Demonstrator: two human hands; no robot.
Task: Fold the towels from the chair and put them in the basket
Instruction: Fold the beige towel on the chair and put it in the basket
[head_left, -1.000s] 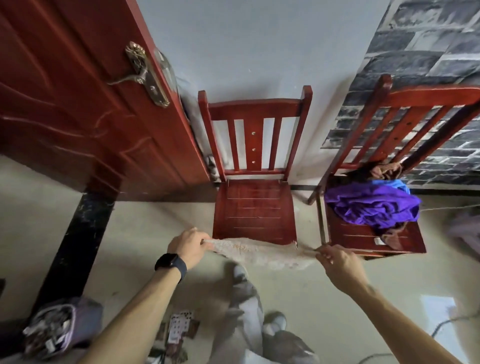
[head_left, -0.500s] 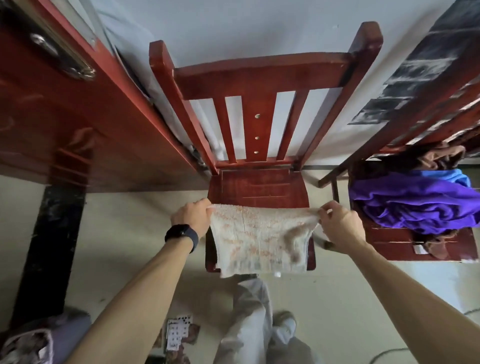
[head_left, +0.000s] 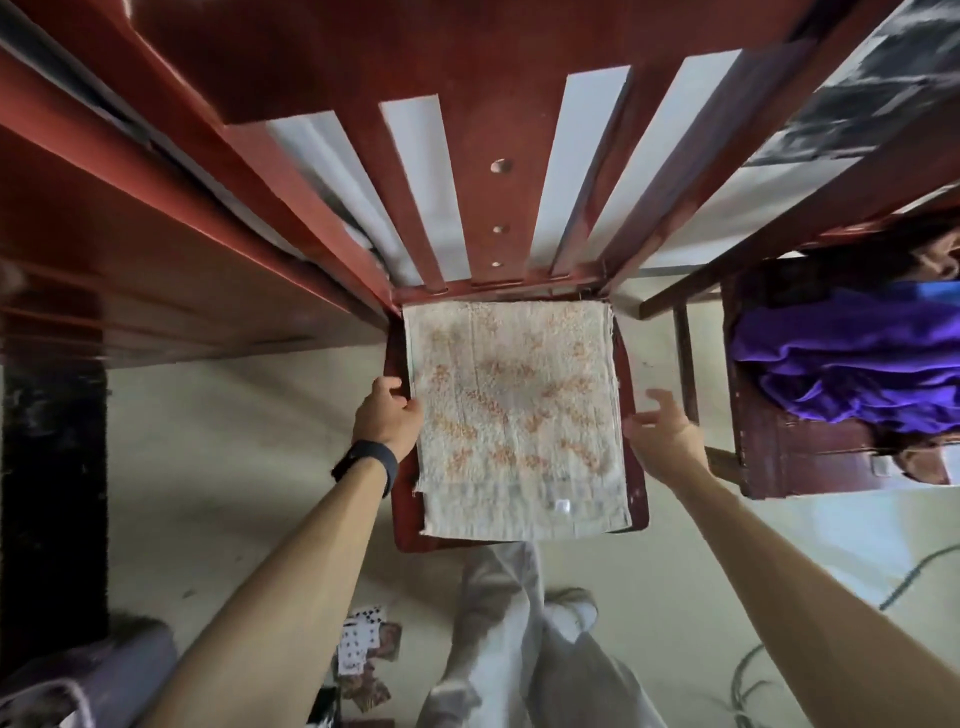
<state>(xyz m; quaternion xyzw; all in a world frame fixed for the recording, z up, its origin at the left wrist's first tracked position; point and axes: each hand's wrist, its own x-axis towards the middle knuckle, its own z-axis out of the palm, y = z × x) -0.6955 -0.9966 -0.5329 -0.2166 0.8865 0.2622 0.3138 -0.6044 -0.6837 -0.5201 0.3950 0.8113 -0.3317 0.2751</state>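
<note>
Cream towel (head_left: 511, 415) lies flat on seat (head_left: 410, 543), left fingers (head_left: 410, 410) gripping its edge, right fingers (head_left: 662, 402) spread, empty.

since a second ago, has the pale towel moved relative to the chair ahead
Yes. The towel, held in the air off the front of the chair seat, now lies flat on it, back to the backrest.

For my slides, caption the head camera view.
Patterned towel spread flat on the red chair; left hand touches one edge, right hand hovers open beside the other.
</note>
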